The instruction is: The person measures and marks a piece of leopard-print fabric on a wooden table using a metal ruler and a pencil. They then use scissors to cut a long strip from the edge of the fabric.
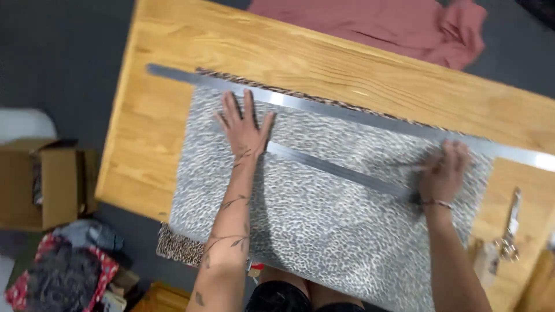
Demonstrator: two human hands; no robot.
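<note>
The left hand (244, 128) lies flat, palm down, fingers spread and pointing away from the body, forearm stretched straight. The right hand (444, 172) is curled, knuckles up, its arm reaching forward

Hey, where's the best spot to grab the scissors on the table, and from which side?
Probably by the handle loops at the near end of the scissors, coming from the person's right. They lie flat on the table, blades pointing away, clear of the fabric, closest to the right hand.
</note>
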